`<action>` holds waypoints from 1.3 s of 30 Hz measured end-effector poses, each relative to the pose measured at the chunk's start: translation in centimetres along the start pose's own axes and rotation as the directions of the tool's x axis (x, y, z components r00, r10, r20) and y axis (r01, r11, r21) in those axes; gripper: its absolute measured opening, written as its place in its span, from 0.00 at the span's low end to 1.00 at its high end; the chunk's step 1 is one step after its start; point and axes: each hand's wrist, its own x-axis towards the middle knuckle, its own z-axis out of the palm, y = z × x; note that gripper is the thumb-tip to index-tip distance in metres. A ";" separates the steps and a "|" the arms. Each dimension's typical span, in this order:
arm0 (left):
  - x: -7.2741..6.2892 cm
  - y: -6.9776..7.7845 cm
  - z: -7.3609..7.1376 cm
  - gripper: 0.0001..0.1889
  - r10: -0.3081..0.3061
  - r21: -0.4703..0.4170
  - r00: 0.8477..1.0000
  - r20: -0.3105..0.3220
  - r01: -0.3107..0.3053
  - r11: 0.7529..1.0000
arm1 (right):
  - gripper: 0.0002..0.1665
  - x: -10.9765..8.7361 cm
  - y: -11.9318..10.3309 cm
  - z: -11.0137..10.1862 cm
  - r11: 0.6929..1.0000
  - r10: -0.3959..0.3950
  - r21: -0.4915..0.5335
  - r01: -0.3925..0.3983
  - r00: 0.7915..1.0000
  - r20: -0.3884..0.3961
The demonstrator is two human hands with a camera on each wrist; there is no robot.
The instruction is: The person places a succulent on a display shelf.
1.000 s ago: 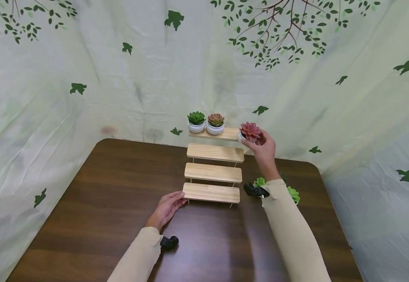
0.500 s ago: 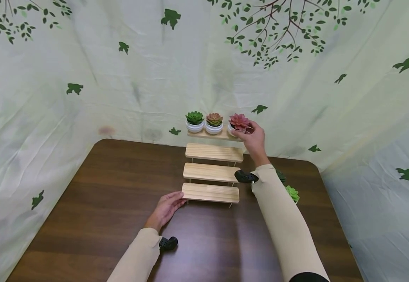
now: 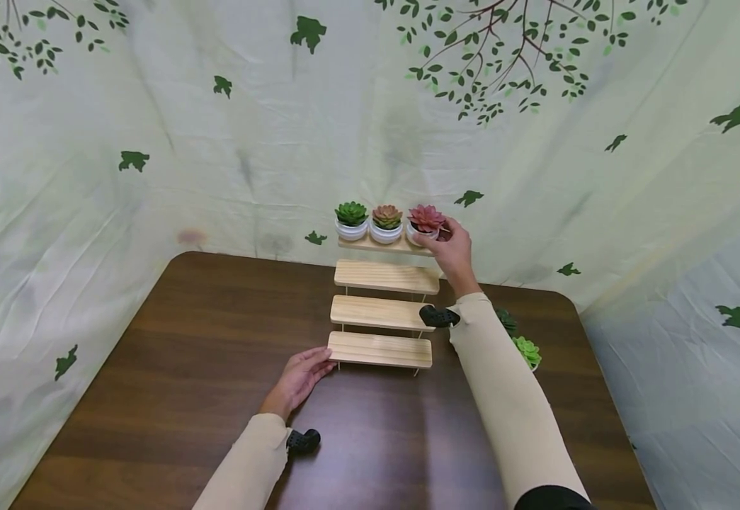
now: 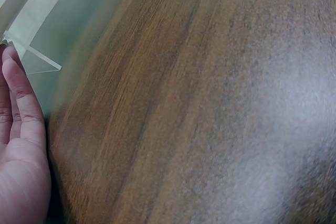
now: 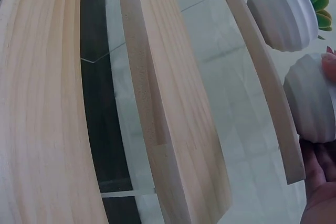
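Note:
My right hand (image 3: 454, 251) holds a small white ribbed pot with a pink-red artificial succulent (image 3: 426, 219) at the right end of the top shelf. In the right wrist view, its white pot (image 5: 310, 100) is against that shelf, with my fingers at its outer side. Left of it on the same shelf stand a reddish-green succulent (image 3: 386, 217) and a green succulent (image 3: 351, 213) in similar pots. Low on the left, my left hand (image 3: 298, 379) touches the left end of the lowest shelf of a tiered wooden stand (image 3: 380, 349), its fingers nearly straight.
More green succulents (image 3: 526, 350) stand on the dark wooden table (image 3: 217, 340) right of the stand, partly hidden by my right sleeve. The stand's lower wooden shelves (image 3: 387, 275) rest on clear supports. A leaf-printed cloth (image 3: 280, 142) hangs behind the table.
My right hand has moved left with the pink-red succulent, bringing it from the top shelf's right end to beside the reddish-green one. My left hand has stayed at the lowest shelf.

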 end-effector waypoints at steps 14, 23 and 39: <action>0.0 0.2 -0.2 0.09 0.004 0.004 1.000 0.021 -0.004 1.000 | 0.48 -2.4 1.2 -3.2 0.983 -0.102 0.153 0.101 0.995 0.001; 0.1 0.6 -0.4 0.12 -0.006 -0.014 1.000 0.021 0.006 1.000 | 0.41 -5.2 3.7 -6.6 0.975 -0.125 0.172 0.141 0.987 -0.096; 0.0 0.3 0.1 0.11 -0.027 -0.013 0.999 0.037 0.027 1.000 | 0.27 -11.2 7.3 -13.6 0.990 -0.050 0.109 0.085 0.956 -0.288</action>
